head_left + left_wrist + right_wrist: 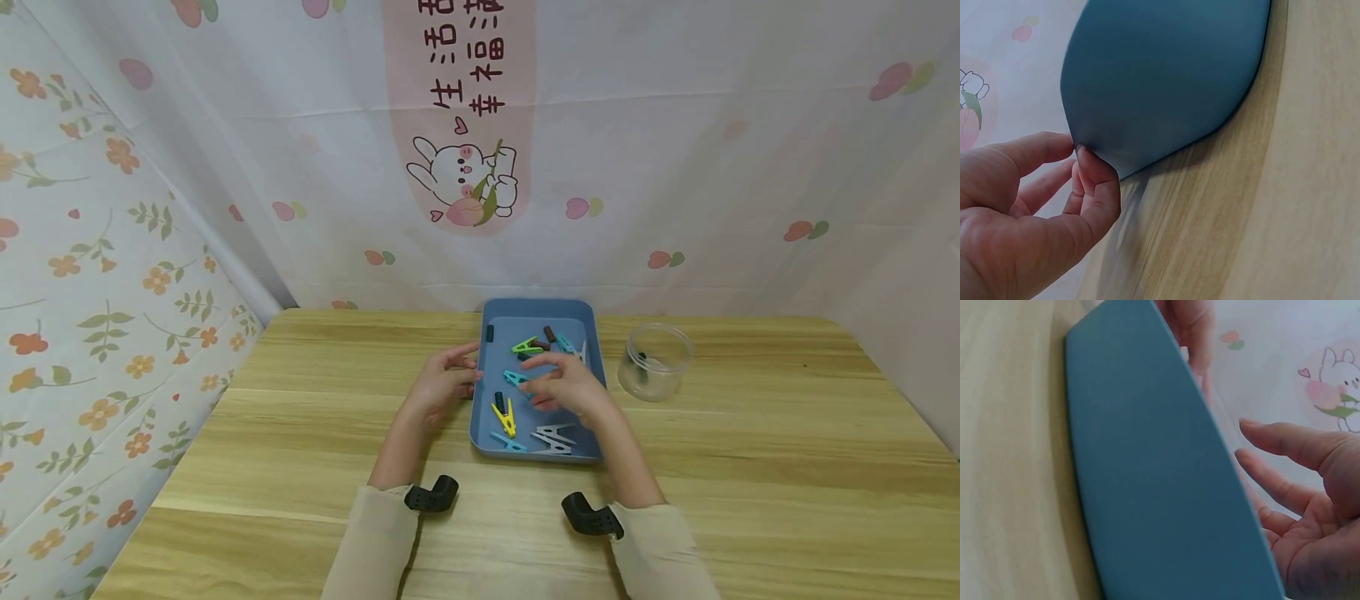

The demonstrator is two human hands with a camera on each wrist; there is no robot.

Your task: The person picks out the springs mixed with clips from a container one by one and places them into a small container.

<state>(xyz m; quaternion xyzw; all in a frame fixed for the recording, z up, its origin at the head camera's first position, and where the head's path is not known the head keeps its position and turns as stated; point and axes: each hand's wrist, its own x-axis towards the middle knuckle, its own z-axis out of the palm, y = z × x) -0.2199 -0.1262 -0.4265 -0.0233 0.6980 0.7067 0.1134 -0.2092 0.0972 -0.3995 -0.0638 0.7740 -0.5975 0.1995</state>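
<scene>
A blue tray (540, 308) lies on the table with clothespins and small ridged cylinders in it. My left hand (442, 385) is at its left side; in the left wrist view, thumb and forefinger pinch the tray's rim (1071, 115). Over the tray hovers my right hand (564, 385), fingers spread and holding nothing. Near its fingertips lies a teal clothespin (514, 377), with a green clothespin (525, 345) farther back. Closer to the front are a yellow clothespin (507, 419), a light blue clothespin (512, 444) and several grey clothespins (555, 447).
To the tray's right stands a clear round jar (657, 383) with a dark green piece inside. A dark green cylinder (490, 333) and a brown cylinder (549, 333) lie toward the tray's back. Behind the wooden table (787, 417) hangs a patterned curtain (675, 167).
</scene>
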